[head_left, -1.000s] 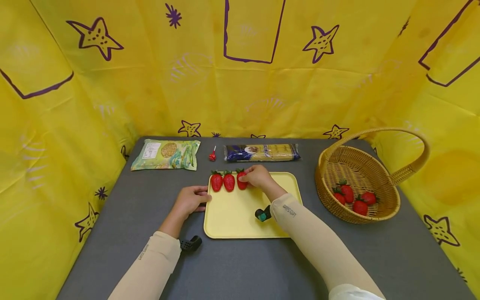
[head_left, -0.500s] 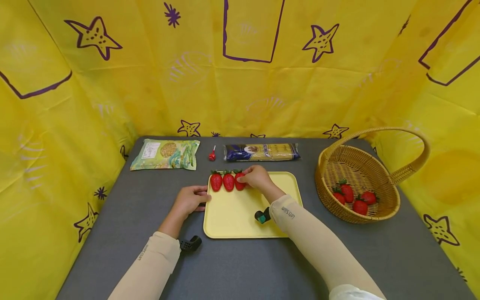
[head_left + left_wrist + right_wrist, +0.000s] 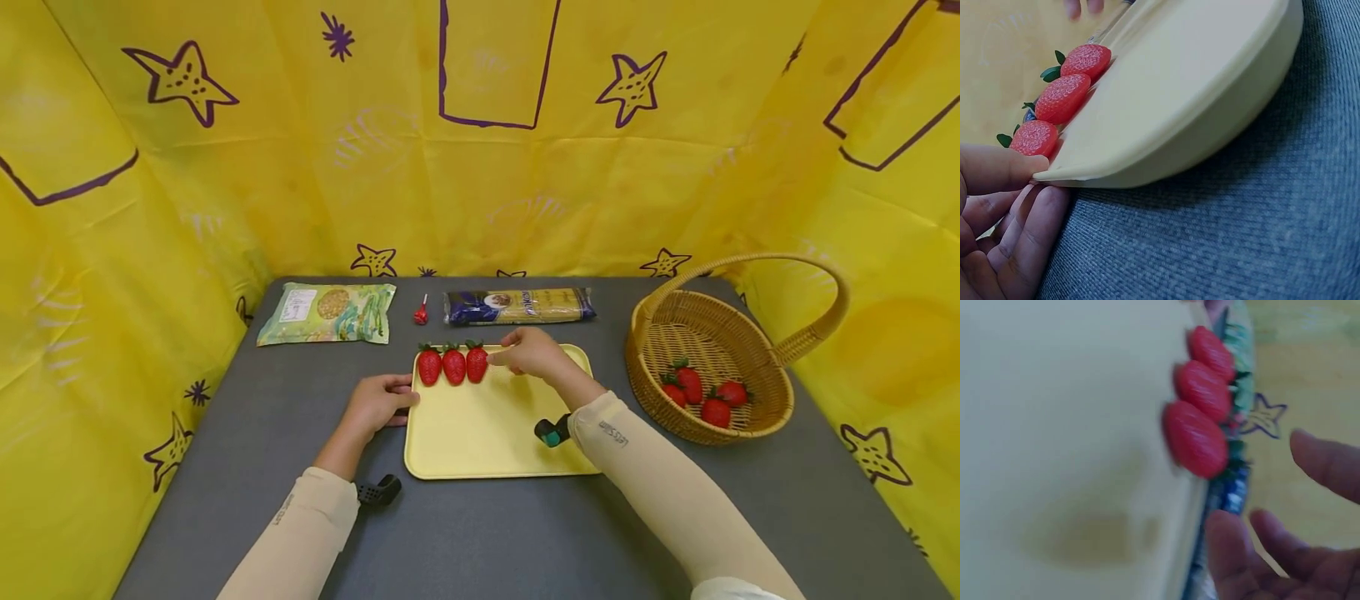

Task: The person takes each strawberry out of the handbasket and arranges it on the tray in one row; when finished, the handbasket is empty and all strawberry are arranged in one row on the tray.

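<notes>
Three red strawberries with green leaves lie side by side along the far edge of a pale yellow tray [image 3: 487, 433]: a left one [image 3: 429, 367], a middle one [image 3: 453, 367] and a right one [image 3: 477, 366]. My left hand [image 3: 377, 403] pinches the tray's left rim; the left wrist view has the thumb [image 3: 1007, 169] on top and fingers curled beneath. Just right of the right strawberry, my right hand [image 3: 538, 357] is over the tray. Its thumb and fingers are spread apart in the right wrist view, holding nothing.
At the right stands a wicker basket [image 3: 651, 392] with a tall handle and several strawberries [image 3: 716, 412] inside. Behind the tray lie a green patterned bag [image 3: 330, 313], a red lollipop [image 3: 421, 314] and a pasta packet [image 3: 519, 307]. Yellow cloth [image 3: 480, 200] surrounds the grey table [image 3: 480, 533].
My right hand has set the right strawberry against the middle one, let go of it and drawn back to the right. The left hand keeps its grip on the tray.
</notes>
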Demonstrator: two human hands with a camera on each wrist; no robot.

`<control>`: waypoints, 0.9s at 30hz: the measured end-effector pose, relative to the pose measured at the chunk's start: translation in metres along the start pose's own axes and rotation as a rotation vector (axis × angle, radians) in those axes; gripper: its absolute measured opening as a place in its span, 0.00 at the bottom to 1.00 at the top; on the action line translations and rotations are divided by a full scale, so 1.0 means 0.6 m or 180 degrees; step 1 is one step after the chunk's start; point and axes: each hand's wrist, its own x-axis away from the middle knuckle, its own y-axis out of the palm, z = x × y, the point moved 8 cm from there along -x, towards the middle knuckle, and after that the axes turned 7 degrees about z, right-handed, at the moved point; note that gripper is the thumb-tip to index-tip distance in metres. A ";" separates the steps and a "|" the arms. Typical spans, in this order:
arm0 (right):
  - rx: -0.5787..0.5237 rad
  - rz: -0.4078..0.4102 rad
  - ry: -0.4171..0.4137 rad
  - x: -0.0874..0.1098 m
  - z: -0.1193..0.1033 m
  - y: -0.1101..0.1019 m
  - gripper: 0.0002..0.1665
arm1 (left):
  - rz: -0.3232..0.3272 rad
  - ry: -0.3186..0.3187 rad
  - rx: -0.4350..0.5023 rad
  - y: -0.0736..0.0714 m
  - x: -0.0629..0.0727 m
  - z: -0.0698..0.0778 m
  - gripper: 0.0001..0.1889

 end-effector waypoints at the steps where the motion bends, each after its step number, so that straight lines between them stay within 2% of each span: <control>1: 0.0053 -0.0127 -0.0069 0.012 -0.003 -0.011 0.30 | -0.0001 0.0001 0.0005 0.000 0.000 0.000 0.24; 4: 0.0171 -0.0638 -0.0293 0.057 -0.010 -0.045 0.29 | 0.0000 0.0010 0.0015 0.001 0.000 -0.001 0.24; 8: 0.0233 -0.1380 -0.0570 0.124 -0.012 -0.099 0.22 | -0.0012 0.0006 0.0036 0.001 0.000 -0.002 0.24; 10: 0.0204 -0.1620 -0.0665 0.150 -0.006 -0.137 0.19 | -0.0028 0.0038 0.0060 0.001 0.000 -0.001 0.24; 12: 0.0124 -0.1720 -0.0661 0.162 0.007 -0.183 0.16 | -0.0034 0.0070 0.0084 0.001 -0.002 0.000 0.24; 16: -0.0110 -0.1670 -0.0406 0.164 0.047 -0.274 0.17 | -0.0027 0.0056 0.0055 0.000 -0.002 -0.003 0.24; 20: -0.0323 -0.1438 -0.0032 0.141 0.103 -0.343 0.22 | -0.0032 0.0018 0.0012 -0.001 0.000 -0.005 0.24; 23: -0.0349 -0.1223 0.0324 0.112 0.160 -0.373 0.27 | -0.0044 0.0024 -0.0001 0.001 0.001 -0.002 0.24; 27: -0.0168 -0.1020 0.0611 0.084 0.231 -0.388 0.34 | -0.0054 0.0013 -0.0016 0.003 -0.001 0.000 0.24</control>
